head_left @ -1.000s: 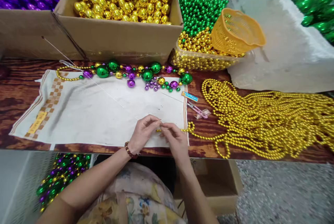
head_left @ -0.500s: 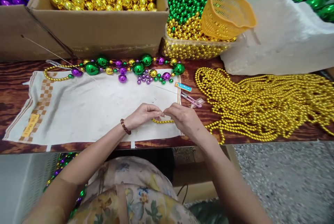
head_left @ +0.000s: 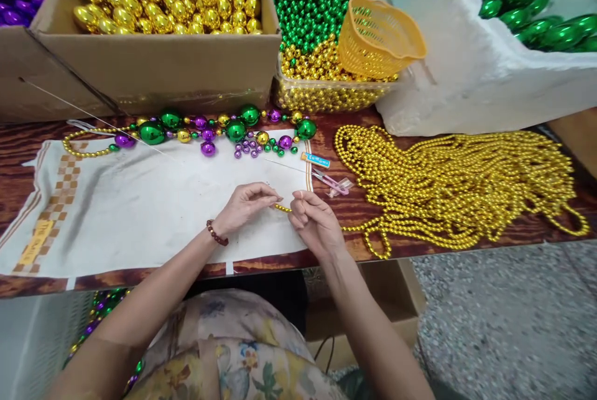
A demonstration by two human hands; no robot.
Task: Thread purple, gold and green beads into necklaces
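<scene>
Over the right part of the white cloth (head_left: 186, 213), my left hand (head_left: 247, 206) pinches the end of a gold bead strand (head_left: 282, 208). My right hand (head_left: 314, 216) is closed beside it, fingers curled around the same strand, which runs on toward the gold bead pile (head_left: 457, 182). Along the cloth's far edge lies a necklace of green, purple and gold balls (head_left: 236, 131). Small pink-handled scissors (head_left: 338, 186) and a blue-and-orange packet (head_left: 316, 160) rest just beyond my right hand.
Behind the cloth stands a cardboard box (head_left: 158, 64) of gold egg-shaped beads. A clear tub (head_left: 326, 94) holds green and gold beads, with an orange basket (head_left: 380, 39) on top. A white foam box (head_left: 457, 76) with green ornaments is at the back right.
My hands have moved a little apart, and my right hand has turned so its curled fingers show. The bead strand between them is straighter. The whole view has shifted slightly.
</scene>
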